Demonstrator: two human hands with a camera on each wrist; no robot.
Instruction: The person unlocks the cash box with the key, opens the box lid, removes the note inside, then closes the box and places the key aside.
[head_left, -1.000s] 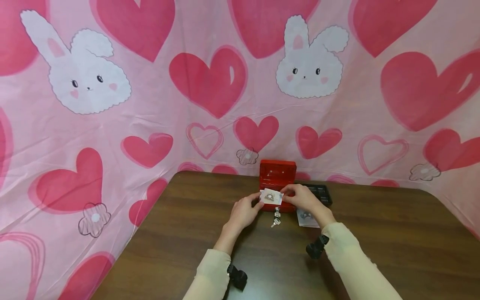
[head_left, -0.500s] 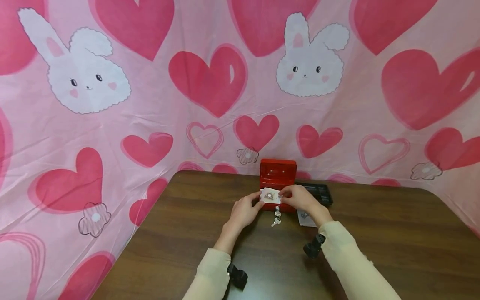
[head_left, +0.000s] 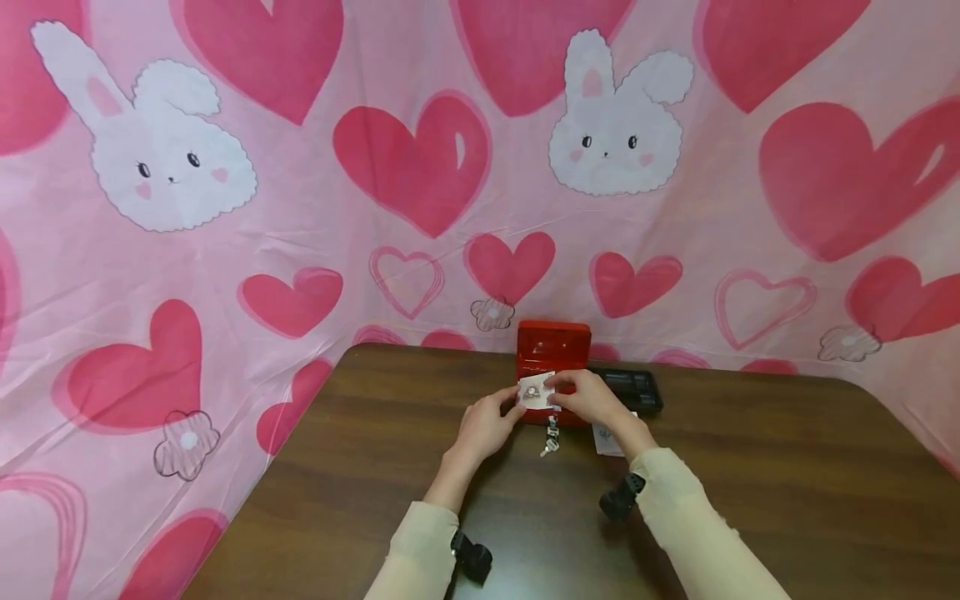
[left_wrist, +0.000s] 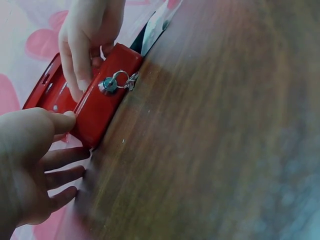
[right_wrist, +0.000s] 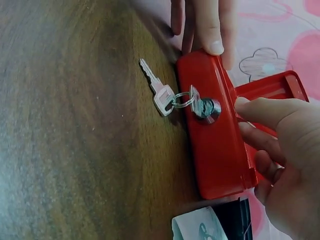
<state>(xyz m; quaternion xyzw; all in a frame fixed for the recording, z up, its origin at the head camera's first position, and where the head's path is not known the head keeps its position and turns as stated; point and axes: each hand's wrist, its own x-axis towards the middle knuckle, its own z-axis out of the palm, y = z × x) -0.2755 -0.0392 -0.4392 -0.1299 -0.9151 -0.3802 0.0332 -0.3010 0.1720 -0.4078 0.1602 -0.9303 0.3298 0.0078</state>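
Note:
A small red cash box (head_left: pixel 554 342) stands on the table with its lid raised. In the head view, my left hand (head_left: pixel 482 427) holds its front left corner. The left wrist view shows that thumb at the front rim, with other fingers (left_wrist: pixel 65 177) along the side. My right hand (head_left: pixel 591 398) reaches over the box, fingertips on the right part of a white card (head_left: pixel 531 393) with a small dark picture. The right wrist view shows those fingers (right_wrist: pixel 262 137) dipping inside the rim, where the card is hidden. Keys (right_wrist: pixel 162 97) on a ring hang from the front lock.
A black compartment tray (head_left: pixel 639 390) lies to the right of the box. In front of it is a pale printed packet (head_left: pixel 606 442), partly covered by my right wrist. Behind the wooden table (head_left: pixel 375 433) hangs a pink cloth (head_left: pixel 420 67) with hearts and rabbits.
My right hand has moved left, from the card's right edge onto its face. The card has shifted slightly left. My left hand stays at the box's corner.

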